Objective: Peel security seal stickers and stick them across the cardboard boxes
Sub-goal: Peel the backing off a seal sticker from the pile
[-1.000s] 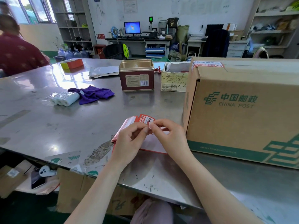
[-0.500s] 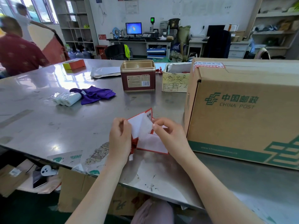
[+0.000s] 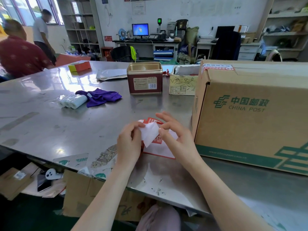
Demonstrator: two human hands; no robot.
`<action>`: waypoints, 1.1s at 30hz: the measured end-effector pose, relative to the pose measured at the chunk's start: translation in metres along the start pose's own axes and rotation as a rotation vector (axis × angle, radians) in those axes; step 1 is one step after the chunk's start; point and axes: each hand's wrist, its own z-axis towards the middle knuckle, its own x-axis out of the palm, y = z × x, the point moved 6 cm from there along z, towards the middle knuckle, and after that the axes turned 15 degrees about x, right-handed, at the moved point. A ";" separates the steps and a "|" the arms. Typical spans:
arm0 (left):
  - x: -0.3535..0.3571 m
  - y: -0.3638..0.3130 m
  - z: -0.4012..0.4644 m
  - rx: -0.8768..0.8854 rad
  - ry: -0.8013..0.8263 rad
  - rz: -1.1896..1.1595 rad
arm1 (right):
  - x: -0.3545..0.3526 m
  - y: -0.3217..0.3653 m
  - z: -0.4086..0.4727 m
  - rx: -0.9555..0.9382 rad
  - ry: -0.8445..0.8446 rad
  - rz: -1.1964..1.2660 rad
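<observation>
Seal sticker (image 3: pixel 150 133): white underside faces up, red printed edge w/ white text showing at top and a red patch lower right; bent/curled, partly lifted off its backing sheet (image 3: pixel 160 150), which is white w/ a thin red border and lies flat on the steel table (image 3: pixel 50 130) just left of the box. Left hand (image 3: pixel 129 144) pinches the sticker's left edge btwn thumb and fingers, fingers together. Right hand (image 3: pixel 176 137) has thumb and a bent finger closed on the sticker's right side, index and other fingers spread apart and raised above it.

Cardboard box (image 3: pixel 250 117): 1, brown, green China Post logo and green band along bottom, on the table at right, touching nothing but table as far as visible. 1 red-and-white seal (image 3: pixel 216 67) already across its top left corner.

Counts: 1 sticker in hand, 1 backing sheet, 1 big box. Also 1 red-and-gold tin (image 3: pixel 145 79), open top; 1 small cream carton (image 3: pixel 182 85) beside it; 1 purple cloth (image 3: pixel 101 97); 1 wrapped pack of 3 white rolls (image 3: pixel 71 101) touching the cloth; 1 orange-and-yellow box (image 3: pixel 80 66) far back
</observation>
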 end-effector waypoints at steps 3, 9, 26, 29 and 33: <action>0.004 0.003 0.000 0.024 0.052 0.043 | 0.001 0.000 -0.002 0.023 0.022 0.037; 0.006 -0.002 0.000 0.051 0.079 0.174 | -0.010 0.005 -0.002 0.000 -0.148 0.030; 0.027 -0.015 -0.006 0.341 0.266 0.636 | -0.030 0.022 -0.017 -0.322 -0.460 0.016; 0.029 -0.019 -0.007 0.359 0.269 0.646 | -0.025 0.021 -0.015 -0.297 -0.409 -0.047; 0.018 -0.022 -0.006 0.303 0.128 0.501 | -0.017 0.018 -0.010 -0.229 -0.320 -0.142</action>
